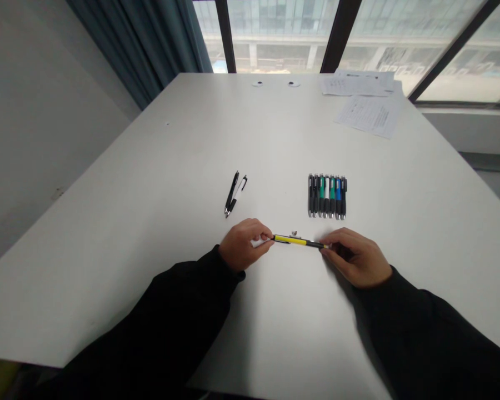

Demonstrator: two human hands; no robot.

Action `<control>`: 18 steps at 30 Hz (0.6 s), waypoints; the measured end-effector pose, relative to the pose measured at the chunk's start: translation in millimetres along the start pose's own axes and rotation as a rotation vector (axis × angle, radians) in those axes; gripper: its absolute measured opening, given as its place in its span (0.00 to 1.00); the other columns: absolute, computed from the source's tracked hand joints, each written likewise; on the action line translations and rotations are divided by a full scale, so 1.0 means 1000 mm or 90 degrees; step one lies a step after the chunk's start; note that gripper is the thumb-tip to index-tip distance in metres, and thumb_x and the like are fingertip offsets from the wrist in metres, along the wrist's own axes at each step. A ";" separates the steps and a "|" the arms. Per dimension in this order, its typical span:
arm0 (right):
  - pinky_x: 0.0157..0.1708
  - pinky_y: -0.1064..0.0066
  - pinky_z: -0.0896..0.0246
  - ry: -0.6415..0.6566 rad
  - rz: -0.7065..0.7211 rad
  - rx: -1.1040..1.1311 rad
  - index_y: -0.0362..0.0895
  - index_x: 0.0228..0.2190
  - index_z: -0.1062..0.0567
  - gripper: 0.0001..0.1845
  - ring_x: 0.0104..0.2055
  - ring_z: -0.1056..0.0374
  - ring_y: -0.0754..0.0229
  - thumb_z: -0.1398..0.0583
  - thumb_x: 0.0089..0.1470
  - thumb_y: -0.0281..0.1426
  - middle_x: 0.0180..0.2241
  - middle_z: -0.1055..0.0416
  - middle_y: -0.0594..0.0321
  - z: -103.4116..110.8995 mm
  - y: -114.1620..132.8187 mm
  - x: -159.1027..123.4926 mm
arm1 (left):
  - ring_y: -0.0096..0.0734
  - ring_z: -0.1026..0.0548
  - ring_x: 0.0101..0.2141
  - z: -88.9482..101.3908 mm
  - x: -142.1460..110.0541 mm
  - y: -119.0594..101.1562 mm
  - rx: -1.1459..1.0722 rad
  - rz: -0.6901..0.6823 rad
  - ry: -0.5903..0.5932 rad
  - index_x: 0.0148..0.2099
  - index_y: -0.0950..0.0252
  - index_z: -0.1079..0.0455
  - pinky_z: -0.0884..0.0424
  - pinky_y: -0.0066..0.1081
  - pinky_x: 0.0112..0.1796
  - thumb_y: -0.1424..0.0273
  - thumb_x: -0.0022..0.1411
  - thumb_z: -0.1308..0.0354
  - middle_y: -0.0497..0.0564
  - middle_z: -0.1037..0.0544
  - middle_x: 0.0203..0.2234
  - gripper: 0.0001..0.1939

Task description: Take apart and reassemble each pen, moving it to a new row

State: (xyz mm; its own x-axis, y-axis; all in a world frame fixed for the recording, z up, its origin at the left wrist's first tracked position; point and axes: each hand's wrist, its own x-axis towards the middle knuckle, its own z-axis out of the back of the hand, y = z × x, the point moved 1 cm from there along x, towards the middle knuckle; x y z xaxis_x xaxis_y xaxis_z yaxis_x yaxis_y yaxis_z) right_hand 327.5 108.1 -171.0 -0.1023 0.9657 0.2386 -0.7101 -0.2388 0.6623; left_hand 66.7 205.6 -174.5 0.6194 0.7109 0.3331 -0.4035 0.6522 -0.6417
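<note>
A yellow pen [294,240] with a black grip lies level between my two hands. My left hand [245,243] pinches its clicker end between thumb and fingertips. At the other end, my right hand [356,255] has thumb and fingers closed on the tip. Just behind the pen, a tiny metallic piece [294,233] rests on the table, too small to name. Beyond my left hand lie a black pen [231,191] and a white pen [237,196], close together. Past my right hand, a row of several pens [327,196] in black, green, white and blue lies side by side.
The white table [191,144] reaches back to the window. Printed papers [370,114] lie at its far right corner, and two small white pieces with dark spots [294,84] sit at the far edge. A dark blue curtain [150,44] hangs behind on the left.
</note>
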 end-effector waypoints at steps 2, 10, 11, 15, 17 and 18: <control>0.25 0.69 0.36 -0.006 -0.006 0.004 0.43 0.36 0.23 0.06 0.26 0.33 0.62 0.39 0.55 0.29 0.32 0.27 0.59 0.000 0.000 0.000 | 0.27 0.32 0.26 0.000 0.000 0.000 0.000 0.000 0.000 0.33 0.64 0.28 0.34 0.28 0.31 0.77 0.54 0.37 0.47 0.26 0.24 0.04; 0.25 0.68 0.36 -0.011 -0.028 0.024 0.43 0.37 0.23 0.07 0.26 0.32 0.61 0.38 0.55 0.32 0.33 0.26 0.57 0.000 0.002 -0.001 | 0.25 0.33 0.24 0.000 0.000 -0.002 0.008 0.027 -0.004 0.33 0.64 0.29 0.36 0.27 0.28 0.75 0.54 0.37 0.45 0.27 0.24 0.04; 0.25 0.68 0.36 -0.010 -0.027 0.023 0.43 0.37 0.23 0.08 0.26 0.32 0.61 0.38 0.55 0.32 0.33 0.26 0.57 0.001 0.003 -0.001 | 0.24 0.33 0.24 0.000 0.000 -0.003 0.006 0.031 -0.006 0.34 0.64 0.29 0.36 0.27 0.27 0.75 0.54 0.37 0.45 0.27 0.24 0.04; 0.25 0.69 0.36 -0.008 -0.026 0.013 0.44 0.36 0.23 0.07 0.26 0.32 0.62 0.38 0.55 0.32 0.32 0.27 0.58 0.001 0.002 -0.001 | 0.24 0.34 0.24 0.001 -0.001 -0.003 0.004 0.045 -0.007 0.34 0.64 0.30 0.37 0.26 0.27 0.74 0.54 0.37 0.45 0.27 0.24 0.04; 0.24 0.69 0.36 -0.005 -0.024 0.013 0.43 0.36 0.23 0.07 0.25 0.33 0.62 0.38 0.55 0.31 0.32 0.27 0.59 0.001 0.002 -0.001 | 0.24 0.34 0.24 0.001 -0.001 -0.004 0.006 0.048 -0.009 0.33 0.64 0.30 0.38 0.26 0.26 0.74 0.54 0.37 0.45 0.28 0.24 0.05; 0.24 0.69 0.37 -0.005 -0.025 0.016 0.43 0.36 0.23 0.07 0.25 0.33 0.62 0.38 0.55 0.31 0.32 0.27 0.59 0.001 0.002 -0.001 | 0.24 0.35 0.23 0.001 -0.001 -0.004 0.009 0.050 -0.009 0.32 0.64 0.31 0.38 0.26 0.26 0.75 0.53 0.37 0.44 0.29 0.23 0.05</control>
State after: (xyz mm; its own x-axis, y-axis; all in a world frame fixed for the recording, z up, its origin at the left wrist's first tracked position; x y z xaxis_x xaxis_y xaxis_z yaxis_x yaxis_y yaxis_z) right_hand 326.8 107.0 -169.2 -0.0697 0.9736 0.2176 -0.6958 -0.2037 0.6888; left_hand 67.0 202.2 -172.0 0.5761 0.7634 0.2921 -0.4603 0.5983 -0.6559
